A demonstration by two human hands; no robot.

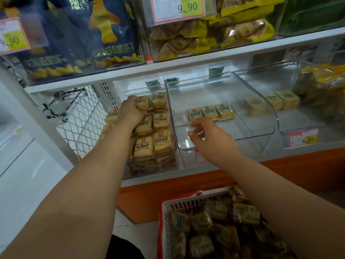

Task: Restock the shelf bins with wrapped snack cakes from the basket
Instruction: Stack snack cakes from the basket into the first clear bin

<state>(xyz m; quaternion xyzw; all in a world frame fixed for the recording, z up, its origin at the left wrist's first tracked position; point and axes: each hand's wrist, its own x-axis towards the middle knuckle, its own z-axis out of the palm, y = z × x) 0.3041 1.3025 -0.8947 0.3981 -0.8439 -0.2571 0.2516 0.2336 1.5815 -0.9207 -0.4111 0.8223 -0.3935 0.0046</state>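
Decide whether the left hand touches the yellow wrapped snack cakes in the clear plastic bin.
Touching: the head view shows the left hand gripping the yellow wrapped snack cakes.

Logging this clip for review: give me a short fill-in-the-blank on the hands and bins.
1. The left hand grips cakes in the ___ bin.
2. The middle bin holds a row of ___ snack cakes.
3. The right hand holds ___.
4. The basket sits ___ the shelf.

Missing: full; three; nothing; below
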